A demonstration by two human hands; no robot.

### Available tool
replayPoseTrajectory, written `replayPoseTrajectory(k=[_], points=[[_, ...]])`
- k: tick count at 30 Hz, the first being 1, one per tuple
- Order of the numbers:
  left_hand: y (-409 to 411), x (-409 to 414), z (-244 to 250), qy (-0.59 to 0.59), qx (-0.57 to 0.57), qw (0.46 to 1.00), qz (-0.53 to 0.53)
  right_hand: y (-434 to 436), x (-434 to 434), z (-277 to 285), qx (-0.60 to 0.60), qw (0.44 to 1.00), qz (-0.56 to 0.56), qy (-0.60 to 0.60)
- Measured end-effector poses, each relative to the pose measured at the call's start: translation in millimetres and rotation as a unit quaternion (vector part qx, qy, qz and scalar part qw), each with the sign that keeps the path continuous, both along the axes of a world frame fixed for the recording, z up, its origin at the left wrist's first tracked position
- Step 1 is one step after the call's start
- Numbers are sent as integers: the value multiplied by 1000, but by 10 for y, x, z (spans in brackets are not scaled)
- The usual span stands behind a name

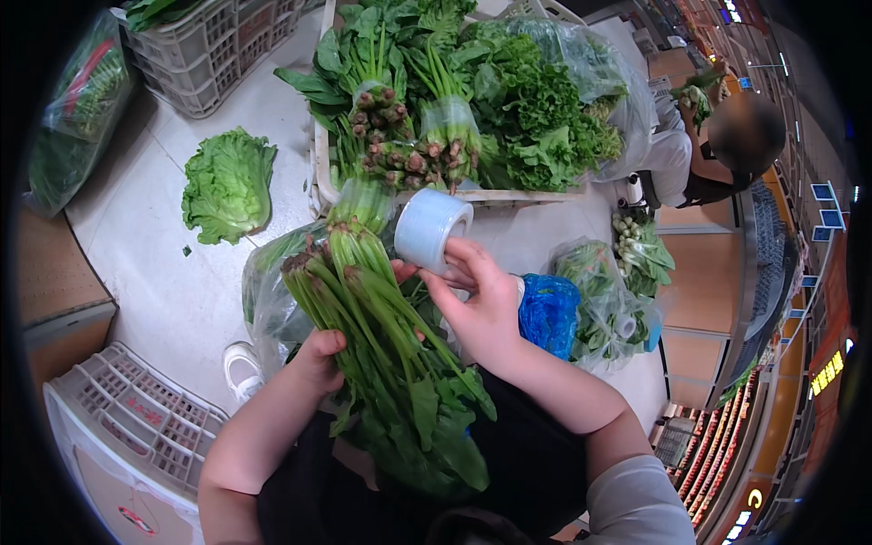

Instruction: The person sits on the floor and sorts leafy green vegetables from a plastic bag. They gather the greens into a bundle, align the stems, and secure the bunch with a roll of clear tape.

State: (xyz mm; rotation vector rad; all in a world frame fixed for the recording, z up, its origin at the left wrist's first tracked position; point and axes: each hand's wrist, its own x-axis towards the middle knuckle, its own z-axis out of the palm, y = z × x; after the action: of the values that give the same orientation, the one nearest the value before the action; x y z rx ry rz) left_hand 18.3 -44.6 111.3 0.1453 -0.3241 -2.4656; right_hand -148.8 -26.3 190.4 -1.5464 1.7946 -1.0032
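My left hand [321, 357] is closed around a loose bunch of spinach [381, 313], with the reddish stem ends pointing up and away and the leaves hanging towards my lap. Right of the stems, my right hand [477, 293] holds a roll of clear plastic film [428, 228], fingers at its core. Whether film runs from the roll to the stems cannot be told. Just beyond, a plastic crate [524, 196] holds spinach bunches [449, 129] wrapped in clear film and curly lettuce [545, 129] in a clear bag.
A lettuce head [228, 184] lies on the tiled floor. Crates stand at the upper left [211, 54] and lower left [136, 409]. A blue plastic bag [549, 313] and bagged greens [599, 300] are at my right. Another person [702, 150] handles greens at the upper right.
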Motion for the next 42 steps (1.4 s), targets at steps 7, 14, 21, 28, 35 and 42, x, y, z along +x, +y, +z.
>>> replayPoseTrajectory(k=[7,14,21,28,35,42], points=[[-8,54,36,-27,5,1000,0,38,-20,-93,-19,998,35,42],[-8,63,57,-47,9,999,8,30,-25,-112,-47,995,32,79],[-47,72,64,7,3,1000,11,17,-19,-66,-25,999,-18,20],[-33,37,105,-7,10,999,36,27,-49,-89,-60,995,14,84],[-48,96,121,-47,-14,999,-11,48,-92,-126,-107,978,58,169],[-23,120,49,-52,11,998,-16,14,-105,-96,-154,954,94,240]])
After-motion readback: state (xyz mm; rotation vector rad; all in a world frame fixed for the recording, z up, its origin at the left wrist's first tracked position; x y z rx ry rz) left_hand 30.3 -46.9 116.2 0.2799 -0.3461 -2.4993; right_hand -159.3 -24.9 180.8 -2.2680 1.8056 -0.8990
